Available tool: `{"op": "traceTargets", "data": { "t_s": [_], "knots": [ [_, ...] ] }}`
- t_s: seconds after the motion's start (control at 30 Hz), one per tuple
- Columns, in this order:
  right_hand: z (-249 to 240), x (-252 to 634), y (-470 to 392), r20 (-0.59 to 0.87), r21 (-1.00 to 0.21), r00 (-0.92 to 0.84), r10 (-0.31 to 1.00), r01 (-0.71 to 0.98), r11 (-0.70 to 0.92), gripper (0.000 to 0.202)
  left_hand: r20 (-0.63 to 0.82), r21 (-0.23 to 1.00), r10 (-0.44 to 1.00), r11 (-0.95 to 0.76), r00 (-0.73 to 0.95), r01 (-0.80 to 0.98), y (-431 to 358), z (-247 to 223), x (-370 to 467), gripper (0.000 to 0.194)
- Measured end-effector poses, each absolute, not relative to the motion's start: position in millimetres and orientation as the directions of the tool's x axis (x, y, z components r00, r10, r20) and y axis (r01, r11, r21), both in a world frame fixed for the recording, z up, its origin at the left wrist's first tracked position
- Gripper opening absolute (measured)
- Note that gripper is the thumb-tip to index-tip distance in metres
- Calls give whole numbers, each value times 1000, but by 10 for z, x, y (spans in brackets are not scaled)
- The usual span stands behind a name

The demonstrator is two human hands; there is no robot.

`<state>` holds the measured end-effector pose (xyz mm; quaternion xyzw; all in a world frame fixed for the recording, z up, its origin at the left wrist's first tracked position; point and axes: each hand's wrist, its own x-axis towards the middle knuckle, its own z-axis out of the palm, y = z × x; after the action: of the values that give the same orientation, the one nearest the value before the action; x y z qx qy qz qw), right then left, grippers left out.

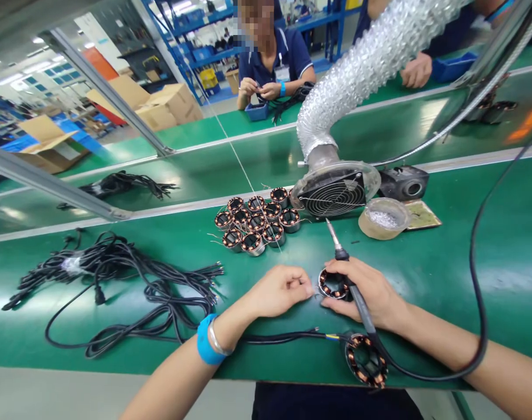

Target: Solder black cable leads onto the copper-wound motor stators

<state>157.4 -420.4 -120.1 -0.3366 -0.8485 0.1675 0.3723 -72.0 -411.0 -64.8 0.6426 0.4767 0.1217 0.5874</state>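
Observation:
My right hand (371, 291) holds a copper-wound stator ring (333, 284) between thumb and fingers, with a soldering iron (357, 303) lying across the same hand, its tip pointing up and away. Just left of the ring, my left hand (283, 290) is closed, fingertips pinched near the ring's thin wires; what is between them is too small to make out. Another stator (366, 361) lies at the table's front edge, beside a black cable (283, 337) with a yellow-blue wire end. Several more stators (256, 223) stand grouped farther back.
A fume fan (336, 195) with a foil duct (336, 93), a round tub (383, 219) and an iron holder (406, 182) stand behind my hands. Black cables (130, 274) lie left. Across the bench, a person (275, 64) handles small parts; another person's hand (417, 71) rests farther right.

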Motion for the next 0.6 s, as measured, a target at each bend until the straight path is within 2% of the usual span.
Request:
{"op": "traceTargets", "data": {
  "t_s": [0.07, 0.13, 0.23, 0.37, 0.43, 0.5, 0.6],
  "knots": [
    [-1202, 1581, -4223, 514, -544, -479, 711, 459, 703, 43, -387, 883, 754, 136, 531, 449, -4097, -527, -718, 22],
    [-1199, 1577, -4233, 511, -550, -470, 720, 465, 694, 43, -338, 864, 773, 28, 537, 503, -4072, -383, -679, 21],
    [-1198, 1563, -4234, 515, -561, -459, 724, 459, 689, 43, -240, 749, 859, -132, 452, 649, -4029, -244, -547, 24],
    [-1197, 1559, -4227, 519, -567, -450, 726, 454, 687, 43, -235, 630, 890, -167, 391, 758, -3974, -280, -424, 19],
    [-1189, 1559, -4227, 518, -566, -450, 727, 457, 686, 44, -258, 643, 887, -137, 382, 753, -3930, -345, -444, 18],
    [-1175, 1557, -4227, 512, -570, -450, 731, 459, 682, 43, -305, 711, 878, -50, 370, 702, -3871, -413, -487, 19],
    [-1154, 1559, -4231, 498, -588, -457, 738, 448, 674, 42, -451, 837, 809, 237, 377, 493, -3793, -499, -515, 26]
  ]
}}
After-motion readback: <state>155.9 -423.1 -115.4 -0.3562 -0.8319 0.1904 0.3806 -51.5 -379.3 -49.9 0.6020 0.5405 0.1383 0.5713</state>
